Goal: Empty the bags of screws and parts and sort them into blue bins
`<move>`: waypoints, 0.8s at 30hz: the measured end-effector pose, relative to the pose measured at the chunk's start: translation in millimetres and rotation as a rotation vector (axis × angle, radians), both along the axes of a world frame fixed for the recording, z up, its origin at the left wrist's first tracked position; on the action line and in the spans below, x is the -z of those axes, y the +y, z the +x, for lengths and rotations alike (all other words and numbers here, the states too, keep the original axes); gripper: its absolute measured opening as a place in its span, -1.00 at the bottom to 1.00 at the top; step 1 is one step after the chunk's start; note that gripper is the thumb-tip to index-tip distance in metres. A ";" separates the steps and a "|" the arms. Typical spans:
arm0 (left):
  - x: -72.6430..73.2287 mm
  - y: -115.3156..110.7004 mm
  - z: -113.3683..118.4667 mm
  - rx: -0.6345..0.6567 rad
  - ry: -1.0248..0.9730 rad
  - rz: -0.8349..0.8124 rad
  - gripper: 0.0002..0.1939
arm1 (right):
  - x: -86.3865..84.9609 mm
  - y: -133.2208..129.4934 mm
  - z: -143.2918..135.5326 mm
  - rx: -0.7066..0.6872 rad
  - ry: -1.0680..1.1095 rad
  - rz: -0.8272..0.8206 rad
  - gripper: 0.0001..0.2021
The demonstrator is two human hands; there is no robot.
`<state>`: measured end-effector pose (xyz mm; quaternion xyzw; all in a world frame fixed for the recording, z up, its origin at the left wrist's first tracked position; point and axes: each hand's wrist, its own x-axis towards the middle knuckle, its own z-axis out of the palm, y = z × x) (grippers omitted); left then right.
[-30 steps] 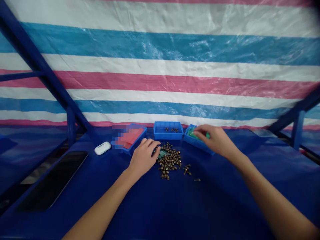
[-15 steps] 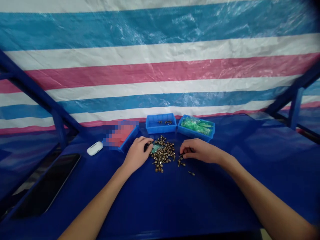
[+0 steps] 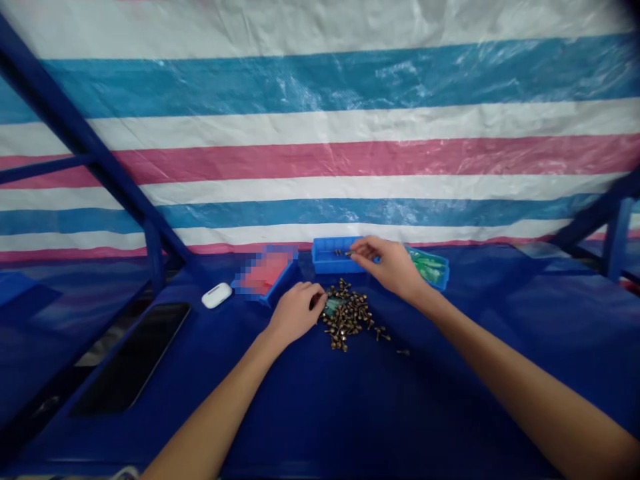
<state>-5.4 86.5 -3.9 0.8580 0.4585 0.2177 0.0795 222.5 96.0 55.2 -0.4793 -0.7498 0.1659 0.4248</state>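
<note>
A dark blue tabletop (image 3: pixel 350 413) meets a striped pink, white and blue tarpaulin wall (image 3: pixel 320 153). A white earbud case (image 3: pixel 217 295) and black phone (image 3: pixel 133 357) lie left. The right hand (image 3: pixel 393 267) pinches something small, orientation unclear, over the middle blue plastic tray (image 3: pixel 330 257). The left hand (image 3: pixel 295 312), curled narrow, touches the heap of brass screws (image 3: pixel 347 317).

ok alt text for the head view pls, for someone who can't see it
A person's right hand reaches over the middle blue tray, fingertips pinched, while the left hand rests on a green piece at the edge of a pile of brass screws on a blue table. A white earbud case lies left.
</note>
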 end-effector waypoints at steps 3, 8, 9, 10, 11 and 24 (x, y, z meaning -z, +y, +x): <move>-0.9 -1.3 -1.7 -0.014 0.033 0.006 -0.81 | -8.6 16.2 -6.0 0.042 -0.070 0.047 -0.69; 0.6 -2.8 -4.9 -0.087 0.023 0.067 -0.79 | 16.6 -4.2 8.3 0.015 -0.225 -0.035 -0.77; 1.3 -2.8 -5.4 -0.110 0.016 0.078 -0.78 | 24.9 -8.9 14.2 -0.013 -0.274 -0.082 -0.80; 2.2 -2.6 -5.8 -0.129 0.009 0.084 -0.78 | 32.9 -12.6 20.0 -0.023 -0.304 -0.120 -0.81; 3.3 -2.2 -6.2 -0.139 0.004 0.084 -0.78 | 40.0 -15.3 25.2 -0.048 -0.335 -0.155 -0.81; 7.1 1.5 -6.0 -0.113 0.006 0.066 -0.76 | 53.8 -19.6 29.4 -0.135 -0.268 -0.258 -0.88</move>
